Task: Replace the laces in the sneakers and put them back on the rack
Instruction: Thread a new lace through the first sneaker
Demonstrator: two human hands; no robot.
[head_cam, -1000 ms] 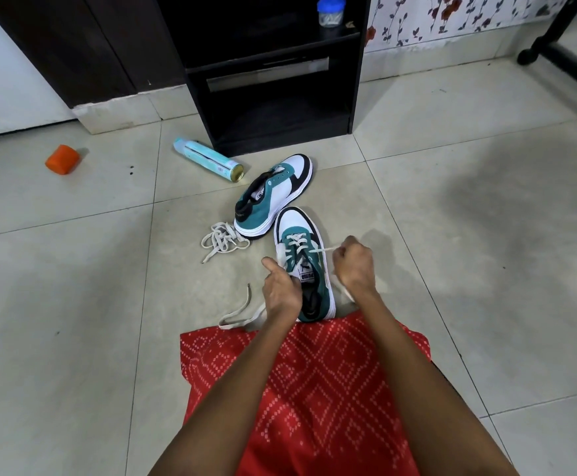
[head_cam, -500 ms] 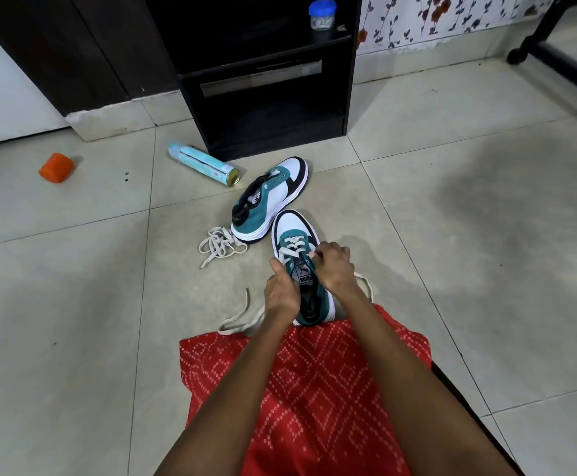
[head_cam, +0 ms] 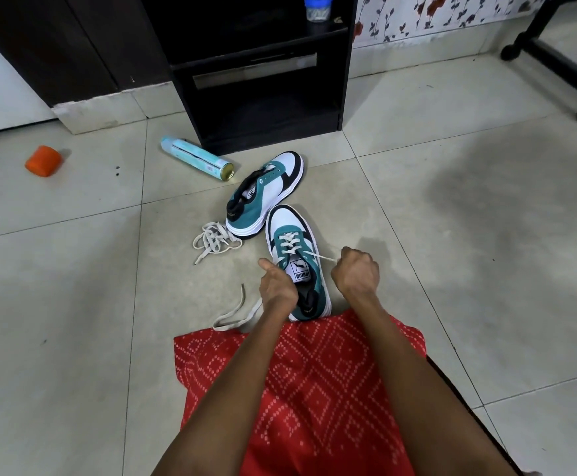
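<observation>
A teal, white and black sneaker stands on the floor tiles in front of me, partly laced with a cream lace. My right hand grips one lace end, stretched taut out to the right of the shoe. My left hand grips the shoe's left side near the tongue, thumb up; the other lace end trails on the floor to its left. A second matching sneaker without laces lies just beyond. A loose bundled lace lies beside that shoe's heel.
A black rack stands against the wall ahead, a blue-lidded jar on its shelf. A teal spray can lies on the floor by it. An orange object sits far left. A chair base is at right. Red patterned cloth covers my lap.
My right hand was over the shoe's tongue half a second ago; it has pulled out to the right, drawing the lace end taut. The left hand stayed on the shoe.
</observation>
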